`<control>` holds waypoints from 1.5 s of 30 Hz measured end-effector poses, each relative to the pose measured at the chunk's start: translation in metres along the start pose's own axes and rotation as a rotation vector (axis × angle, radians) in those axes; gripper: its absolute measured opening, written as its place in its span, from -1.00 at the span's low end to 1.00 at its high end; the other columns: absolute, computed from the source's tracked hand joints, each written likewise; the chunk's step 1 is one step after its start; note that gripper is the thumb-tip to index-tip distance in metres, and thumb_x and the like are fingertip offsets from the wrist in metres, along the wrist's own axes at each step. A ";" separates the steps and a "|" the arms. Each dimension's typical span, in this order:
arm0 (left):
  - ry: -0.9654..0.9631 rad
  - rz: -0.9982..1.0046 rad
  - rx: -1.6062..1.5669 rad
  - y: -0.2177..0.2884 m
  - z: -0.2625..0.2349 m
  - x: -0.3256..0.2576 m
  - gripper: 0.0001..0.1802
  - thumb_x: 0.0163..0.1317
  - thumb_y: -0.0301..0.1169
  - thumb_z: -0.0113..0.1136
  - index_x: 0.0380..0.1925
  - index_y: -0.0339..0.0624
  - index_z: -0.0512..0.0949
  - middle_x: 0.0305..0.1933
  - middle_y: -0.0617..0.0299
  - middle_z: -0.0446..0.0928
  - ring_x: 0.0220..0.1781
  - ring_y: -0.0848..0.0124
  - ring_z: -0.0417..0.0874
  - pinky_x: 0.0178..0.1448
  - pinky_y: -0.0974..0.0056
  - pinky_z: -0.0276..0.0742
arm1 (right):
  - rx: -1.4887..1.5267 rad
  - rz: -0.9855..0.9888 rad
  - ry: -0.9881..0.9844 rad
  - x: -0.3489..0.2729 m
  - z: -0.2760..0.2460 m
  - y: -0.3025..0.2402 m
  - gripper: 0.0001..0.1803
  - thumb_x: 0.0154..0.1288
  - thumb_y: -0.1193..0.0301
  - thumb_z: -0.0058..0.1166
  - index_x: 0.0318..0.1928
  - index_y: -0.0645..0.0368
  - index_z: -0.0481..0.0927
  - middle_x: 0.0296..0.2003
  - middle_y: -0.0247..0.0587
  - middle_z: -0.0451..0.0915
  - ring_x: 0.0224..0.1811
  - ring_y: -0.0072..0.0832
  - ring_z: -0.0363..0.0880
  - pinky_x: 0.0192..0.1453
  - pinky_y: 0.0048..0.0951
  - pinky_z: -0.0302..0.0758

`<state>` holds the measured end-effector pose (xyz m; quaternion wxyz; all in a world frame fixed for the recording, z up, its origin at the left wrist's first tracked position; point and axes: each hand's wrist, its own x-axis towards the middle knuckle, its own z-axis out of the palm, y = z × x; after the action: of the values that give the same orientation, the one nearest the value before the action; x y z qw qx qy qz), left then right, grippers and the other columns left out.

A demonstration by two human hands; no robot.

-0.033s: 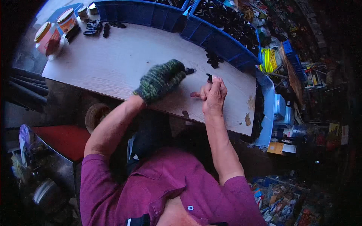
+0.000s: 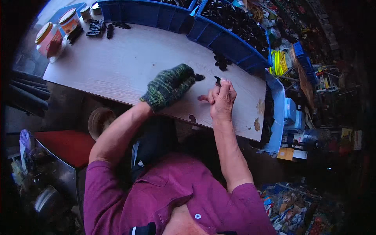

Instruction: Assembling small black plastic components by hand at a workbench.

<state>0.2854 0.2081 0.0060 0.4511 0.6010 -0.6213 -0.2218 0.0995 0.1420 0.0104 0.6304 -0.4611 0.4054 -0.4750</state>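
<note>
A green and dark knitted glove covers my left hand (image 2: pixel 167 86), closed over the middle of the table. From its fingertips sticks a small black part (image 2: pixel 199 77), pointing toward my right hand. Bare, my right hand (image 2: pixel 223 98) pinches a small curved black piece (image 2: pixel 217 81) between thumb and finger, its tip standing up. A gap separates the two pieces. Beyond my right hand, a small pile of black parts (image 2: pixel 222 61) lies on the pale table (image 2: pixel 117 58). My fingers hide most of both held pieces.
Blue crates (image 2: pixel 231 43) of black parts line the table's far side. At the far left stand a jar (image 2: pixel 49 39), a tub (image 2: pixel 69 21) and black strips (image 2: pixel 96 27). A light blue bin (image 2: pixel 279 117) adjoins the right edge; a red-topped surface (image 2: pixel 64 145) is lower left.
My gloved left hand has shifted slightly right and toward me, bringing its black part a little nearer the other piece. My right hand stays in place.
</note>
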 end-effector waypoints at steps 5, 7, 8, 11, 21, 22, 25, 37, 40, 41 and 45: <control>-0.062 0.017 -0.305 0.012 0.019 -0.002 -0.75 0.36 -0.24 0.07 -0.10 -0.12 0.58 -0.12 -0.01 0.63 -0.05 -0.05 0.62 -0.04 0.02 0.53 | -0.036 -0.036 -0.030 -0.003 0.002 0.004 -0.70 0.40 0.17 -0.05 -0.42 0.04 0.32 -0.77 -0.47 0.11 -0.79 -0.61 0.14 -0.68 -0.32 0.54; -0.042 0.060 -0.272 0.010 0.020 -0.002 -0.75 0.37 -0.24 0.05 -0.09 -0.11 0.57 -0.13 -0.03 0.62 -0.06 -0.06 0.61 -0.05 0.00 0.53 | -0.014 -0.061 0.003 -0.005 0.004 0.007 -0.71 0.39 0.27 0.02 -0.48 0.07 0.34 -0.69 -0.49 0.24 -0.76 -0.66 0.19 -0.71 -0.54 0.14; -0.054 0.030 -0.253 0.010 0.021 -0.001 -0.74 0.37 -0.23 0.05 -0.08 -0.10 0.56 -0.13 -0.03 0.62 -0.06 -0.05 0.61 -0.05 0.00 0.52 | 0.011 -0.042 -0.005 -0.006 0.004 0.006 -0.70 0.39 0.28 0.03 -0.50 0.06 0.35 -0.69 -0.49 0.26 -0.75 -0.67 0.21 -0.70 -0.55 0.14; -0.059 -0.042 -0.236 0.010 0.023 0.000 -0.73 0.38 -0.23 0.04 -0.06 -0.10 0.55 -0.14 -0.04 0.62 -0.06 -0.05 0.61 -0.05 0.00 0.52 | 0.000 -0.052 0.036 -0.006 0.007 0.007 -0.71 0.39 0.28 0.03 -0.48 0.06 0.36 -0.69 -0.49 0.26 -0.76 -0.67 0.22 -0.71 -0.56 0.13; 0.105 -0.186 -0.429 0.033 0.062 0.004 -0.62 0.41 -0.29 -0.03 0.17 -0.15 0.43 -0.18 -0.06 0.63 -0.14 0.08 0.68 -0.03 0.10 0.54 | -0.328 -0.336 0.089 -0.003 -0.001 0.018 -0.72 0.37 0.33 -0.02 -0.49 0.10 0.30 -0.53 -0.55 0.17 -0.44 -0.70 0.11 -0.39 -0.52 0.14; 0.121 -0.185 -0.417 0.033 0.063 0.005 -0.62 0.41 -0.29 -0.03 0.17 -0.15 0.43 -0.18 -0.06 0.63 -0.14 0.08 0.68 -0.03 0.10 0.54 | -0.318 -0.340 0.073 0.000 -0.002 0.018 -0.72 0.37 0.33 -0.02 -0.49 0.10 0.30 -0.53 -0.55 0.17 -0.44 -0.70 0.11 -0.39 -0.52 0.14; 0.157 -0.005 -0.279 0.032 0.063 0.000 -0.62 0.41 -0.25 -0.01 0.16 -0.15 0.43 -0.20 -0.10 0.62 -0.16 0.04 0.68 -0.03 0.06 0.54 | -0.364 -0.354 0.090 0.003 -0.013 0.022 -0.72 0.37 0.32 -0.05 -0.49 0.10 0.28 -0.53 -0.55 0.16 -0.44 -0.69 0.07 -0.39 -0.50 0.10; 0.710 0.101 1.067 -0.118 -0.155 0.073 -0.65 0.23 -0.29 0.05 0.01 -0.01 0.57 0.07 0.01 0.55 0.18 -0.06 0.48 0.23 -0.09 0.41 | -0.076 0.012 -0.028 -0.015 0.012 0.003 -0.70 0.36 0.13 -0.05 -0.39 0.04 0.31 -0.72 -0.36 0.17 -0.76 -0.53 0.19 -0.50 -0.12 0.65; 0.416 -0.086 1.091 -0.167 -0.181 0.073 -0.66 0.23 -0.23 0.07 -0.01 0.00 0.57 0.09 0.04 0.55 0.19 -0.07 0.47 0.24 -0.10 0.40 | -0.089 0.018 -0.030 -0.013 0.015 0.004 -0.69 0.37 0.12 -0.05 -0.40 0.03 0.30 -0.74 -0.38 0.13 -0.75 -0.54 0.19 -0.51 -0.13 0.64; 0.429 0.001 1.068 -0.176 -0.182 0.069 -0.64 0.22 -0.20 0.10 -0.01 0.00 0.57 0.10 0.02 0.54 0.20 -0.07 0.47 0.23 -0.10 0.40 | -0.085 0.030 -0.020 -0.014 0.016 0.003 -0.69 0.37 0.12 -0.05 -0.40 0.03 0.30 -0.76 -0.40 0.10 -0.75 -0.54 0.19 -0.51 -0.12 0.64; 0.223 0.061 1.043 -0.131 -0.139 0.068 -0.60 0.25 -0.15 0.06 0.07 0.05 0.53 0.16 -0.02 0.48 0.29 -0.08 0.39 0.20 -0.17 0.41 | -0.082 0.045 0.076 -0.015 0.020 -0.007 -0.68 0.35 0.13 -0.03 -0.43 0.03 0.30 -0.77 -0.42 0.08 -0.75 -0.54 0.21 -0.50 -0.08 0.65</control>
<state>0.4814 0.1575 -0.0125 0.1619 0.7471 -0.6146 0.1948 0.1136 0.1593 0.0235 0.6057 -0.4590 0.4585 -0.4607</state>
